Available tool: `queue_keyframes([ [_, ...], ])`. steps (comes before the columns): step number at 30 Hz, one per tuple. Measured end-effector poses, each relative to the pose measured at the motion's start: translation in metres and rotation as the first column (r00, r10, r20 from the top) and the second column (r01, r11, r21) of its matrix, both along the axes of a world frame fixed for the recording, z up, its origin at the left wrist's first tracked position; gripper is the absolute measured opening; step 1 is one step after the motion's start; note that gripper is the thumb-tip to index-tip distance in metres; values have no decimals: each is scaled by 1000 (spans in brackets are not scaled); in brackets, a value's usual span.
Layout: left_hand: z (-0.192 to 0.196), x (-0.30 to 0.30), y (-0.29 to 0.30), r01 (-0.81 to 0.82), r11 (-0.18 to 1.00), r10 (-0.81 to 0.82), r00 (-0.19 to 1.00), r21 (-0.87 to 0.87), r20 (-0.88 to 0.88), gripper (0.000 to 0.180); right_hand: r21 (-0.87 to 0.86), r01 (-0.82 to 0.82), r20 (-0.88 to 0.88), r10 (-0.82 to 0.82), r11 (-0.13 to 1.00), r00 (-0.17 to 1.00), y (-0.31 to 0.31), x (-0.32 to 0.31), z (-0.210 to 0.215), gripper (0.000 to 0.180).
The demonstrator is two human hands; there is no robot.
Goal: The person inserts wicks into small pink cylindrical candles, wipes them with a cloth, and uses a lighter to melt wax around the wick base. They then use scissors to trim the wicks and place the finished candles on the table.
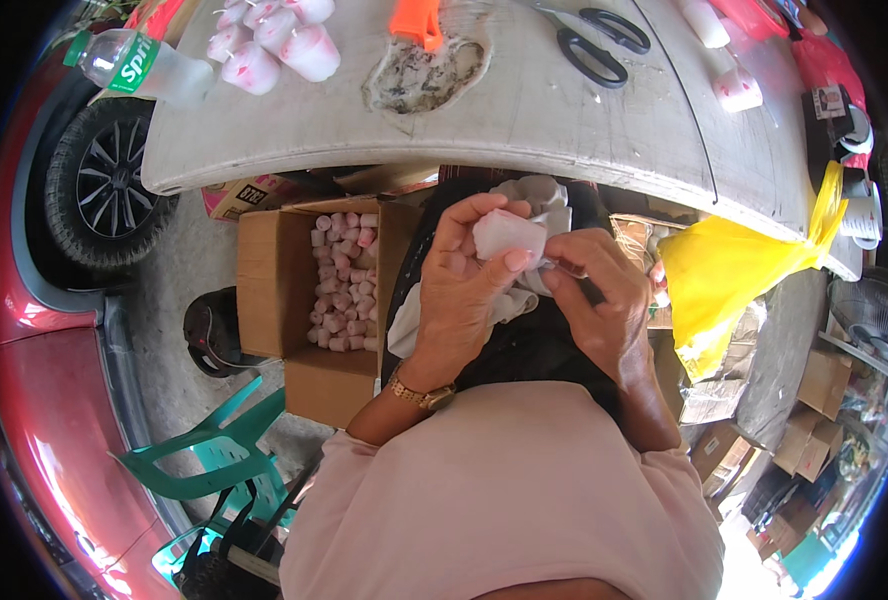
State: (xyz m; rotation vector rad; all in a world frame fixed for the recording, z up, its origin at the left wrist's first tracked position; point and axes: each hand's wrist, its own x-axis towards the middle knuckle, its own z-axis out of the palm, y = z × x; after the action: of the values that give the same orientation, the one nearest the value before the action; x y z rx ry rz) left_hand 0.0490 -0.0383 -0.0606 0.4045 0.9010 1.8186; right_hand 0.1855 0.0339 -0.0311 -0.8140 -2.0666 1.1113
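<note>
Over my lap, my left hand (452,285) is closed round a short white-and-pink candle (509,236), which lies on its side between thumb and fingers. My right hand (604,295) has its thumb and forefinger pinched together at the candle's right end; whatever sits between those fingertips is too small to make out. A whitish cloth (512,308) lies on my dark-covered lap beneath both hands. To the left, an open cardboard box (316,385) holds many similar candles (344,290).
The pale table (294,140) ahead carries a cluster of candles (274,45), an orange-handled tool (416,22), black-handled scissors (594,55) and a plastic bottle (149,72). A yellow bag (729,270) hangs at its right. A green chair (209,450) and red car (49,390) stand left.
</note>
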Motion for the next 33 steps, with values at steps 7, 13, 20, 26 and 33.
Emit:
queue_keyframes([
  [7, 0, -5, 3, 16, 1000, -16, 997, -1, -79, 52, -186, 82, 29, -78, 979, 997, 3, 11, -5, 17],
  [13, 0, 0, 10, 71, 997, -73, 994, -25, -81, 55, -199, 45, -27, -51, 979, 998, 7, 5, -7, 16],
  [20, 8, -3, 7, 153, 988, -152, 984, 2, -92, 41, -580, -75, -291, -121, 811, 949, 7, -3, -17, 20],
  [26, 9, -4, 9, 86, 996, -82, 822, -19, -564, 37, -389, -192, -133, 151, 901, 980, 18, 4, -5, 66],
  [33, 52, -29, -4, 31, 984, 69, 839, 174, -540, 41, 282, -54, 272, -25, 958, 962, 25, 35, -31, 33],
])
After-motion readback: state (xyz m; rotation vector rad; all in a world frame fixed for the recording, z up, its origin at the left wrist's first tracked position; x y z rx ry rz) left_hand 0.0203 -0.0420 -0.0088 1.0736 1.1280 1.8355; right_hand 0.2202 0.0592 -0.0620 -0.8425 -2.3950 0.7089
